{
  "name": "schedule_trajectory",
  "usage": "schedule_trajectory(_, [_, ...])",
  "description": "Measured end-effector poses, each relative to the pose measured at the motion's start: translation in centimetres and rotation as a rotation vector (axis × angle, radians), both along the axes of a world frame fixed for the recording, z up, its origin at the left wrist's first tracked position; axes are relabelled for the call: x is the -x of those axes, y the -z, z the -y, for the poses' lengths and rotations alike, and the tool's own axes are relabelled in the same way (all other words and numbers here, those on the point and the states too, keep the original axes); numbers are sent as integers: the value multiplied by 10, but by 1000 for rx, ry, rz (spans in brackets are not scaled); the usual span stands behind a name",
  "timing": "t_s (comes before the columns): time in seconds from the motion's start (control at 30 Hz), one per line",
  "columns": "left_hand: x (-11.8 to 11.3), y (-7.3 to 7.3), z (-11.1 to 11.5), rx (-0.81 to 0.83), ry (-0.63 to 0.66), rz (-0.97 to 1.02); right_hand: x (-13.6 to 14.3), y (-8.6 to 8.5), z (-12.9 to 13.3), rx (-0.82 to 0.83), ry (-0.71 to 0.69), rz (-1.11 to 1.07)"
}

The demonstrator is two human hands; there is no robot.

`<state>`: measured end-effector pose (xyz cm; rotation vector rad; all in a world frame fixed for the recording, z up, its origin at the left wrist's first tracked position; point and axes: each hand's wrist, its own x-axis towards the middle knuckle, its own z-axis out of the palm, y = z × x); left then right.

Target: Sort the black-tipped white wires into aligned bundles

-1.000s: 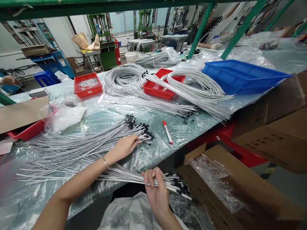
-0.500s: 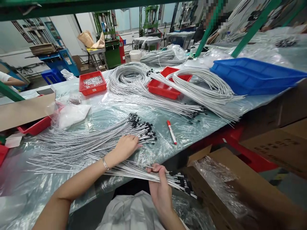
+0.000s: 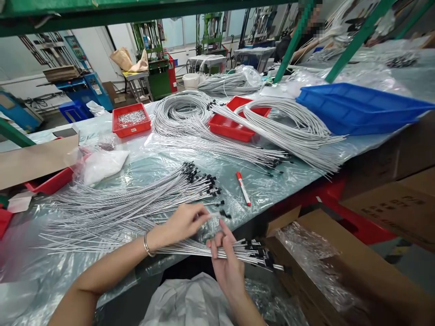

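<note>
Between its thumb and fingers, my left hand (image 3: 181, 222) pinches a white cable whose black-tipped end (image 3: 224, 214) sticks out to the right, slightly blurred. My right hand (image 3: 226, 258) is closed around a bundle of white cables (image 3: 251, 256), palm up, with its index finger raised towards the pinched cable. The bundle's black ends point right, past the table edge. Behind my left hand, a fanned pile of similar cables (image 3: 136, 199) lies on the plastic-covered table (image 3: 190, 158), black ends to the right. A red and white marker (image 3: 243, 189) rests right of that pile.
Coiled cables (image 3: 183, 113) lie further back beside a red tray (image 3: 231, 129). Another red tray (image 3: 131, 129) holds small metal parts. A blue tray (image 3: 360, 111) stands at the right. Open cardboard boxes (image 3: 326, 244) sit below the table edge. Green posts (image 3: 295, 40) rise behind; a person is beyond.
My left hand has lifted off the pile and moved right, bringing one cable towards my right hand. My right hand keeps its bundle, its index finger now raised.
</note>
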<state>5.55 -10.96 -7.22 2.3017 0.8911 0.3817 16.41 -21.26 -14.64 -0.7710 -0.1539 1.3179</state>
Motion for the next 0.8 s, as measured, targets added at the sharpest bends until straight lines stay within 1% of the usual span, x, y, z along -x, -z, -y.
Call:
schedule_trajectory(0.07, [-7,-9,13,27,187,-28,-1,3,0,30,-11,0])
schedule_trajectory(0.1, [-10,-12,16,21,267,-53,-1,5,0,46,-7,-13])
schedule_trajectory(0.13, [-12,-13,15,-1,310,-85,-1,7,1,61,8,-33])
schedule_trajectory(0.17, [-13,-11,9,-43,293,-121,0,9,2,72,24,-52])
schedule_trajectory(0.2, [-14,-7,1,-105,218,-159,0,10,3,75,40,-67])
schedule_trajectory(0.27, [-13,6,-21,-253,7,-242,0,11,4,60,62,-74])
schedule_trajectory(0.3, [-13,14,-32,-316,-75,-289,0,10,5,43,66,-72])
schedule_trajectory(0.33, [-12,22,-42,-360,-122,-336,0,8,5,19,60,-73])
schedule_trajectory(0.4, [-10,35,-57,-366,-133,-385,-1,5,5,-44,28,-93])
schedule_trajectory(0.47, [-8,39,-65,-276,-140,-320,-1,3,4,-108,-7,-118])
schedule_trajectory(0.53, [-4,38,-69,-121,-158,-166,-1,1,3,-139,-7,-129])
schedule_trajectory(0.67, [2,32,-75,237,-223,139,-1,2,1,-86,24,-147])
schedule_trajectory(0.73, [5,31,-77,371,-253,233,-2,2,0,-77,21,-155])
schedule_trajectory(0.8, [7,29,-77,482,-250,281,-2,2,-1,-81,14,-150])
